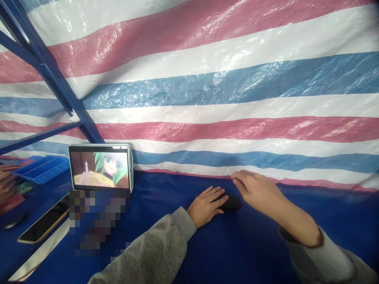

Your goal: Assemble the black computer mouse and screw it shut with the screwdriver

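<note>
My left hand (pixel 207 207) lies palm down on the dark blue tabletop (pixel 166 193) with its fingers stretched out. Its fingertips touch the near edge of a dark rounded object (pixel 232 203), low and smooth, whose kind I cannot make out. To the right, my right hand (pixel 257 193) is raised just above the table. Its thumb and fingers are pinched together beside the dark object, and whatever may be between them is too small or hidden to tell.
A tablet (pixel 100 167) in a pale case stands at the left, playing an animation. A phone (pixel 44 219), blue compartment tray (pixel 44 169) and another person's hand (pixel 6 185) are further left. A striped tarpaulin (pixel 207 130) and blue metal frame (pixel 59 79) rise behind.
</note>
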The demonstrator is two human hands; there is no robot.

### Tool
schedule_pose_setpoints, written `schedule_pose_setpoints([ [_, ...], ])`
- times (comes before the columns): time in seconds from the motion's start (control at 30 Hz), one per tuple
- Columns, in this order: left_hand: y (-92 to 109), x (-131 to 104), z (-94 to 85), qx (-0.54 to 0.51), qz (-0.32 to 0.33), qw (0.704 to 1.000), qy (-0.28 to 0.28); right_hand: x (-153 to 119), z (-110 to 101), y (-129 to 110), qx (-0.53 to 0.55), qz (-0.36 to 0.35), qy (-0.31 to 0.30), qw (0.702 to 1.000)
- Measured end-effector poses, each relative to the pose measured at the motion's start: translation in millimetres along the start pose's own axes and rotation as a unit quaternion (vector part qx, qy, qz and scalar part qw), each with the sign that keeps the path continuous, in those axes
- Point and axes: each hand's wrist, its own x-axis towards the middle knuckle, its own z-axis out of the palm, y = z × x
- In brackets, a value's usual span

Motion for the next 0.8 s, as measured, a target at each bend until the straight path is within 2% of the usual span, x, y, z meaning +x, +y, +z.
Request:
schedule_pose_setpoints([
  [0.17, 2.3, -0.2, -1.6, 0.002, -0.008, 1.000, 0.005, -0.1, -1.5, -0.5, 0.000, -0.018, -0.004, 1.000],
  [0.33, 3.2, 0.3, -2.8, -0.003, -0.015, 1.000, 0.010, -0.3, 0.4, 0.3, -0.011, -0.007, 0.013, 1.000],
  [0.47, 2.9, 0.5, -2.4, 0.002, -0.006, 1.000, 0.008, -0.5, 1.8, -0.5, 0.015, -0.036, 0.006, 0.999],
  [0.63, 2.9, 0.1, -2.3, 0.002, -0.001, 1.000, 0.003, 1.6, 0.9, 1.4, -0.007, -0.011, 0.002, 1.000],
  [0.8, 3.8, 0.4, -3.7, 0.002, 0.000, 1.000, 0.003, 0.4, -2.5, 3.2, -0.016, -0.024, -0.010, 1.000],
])
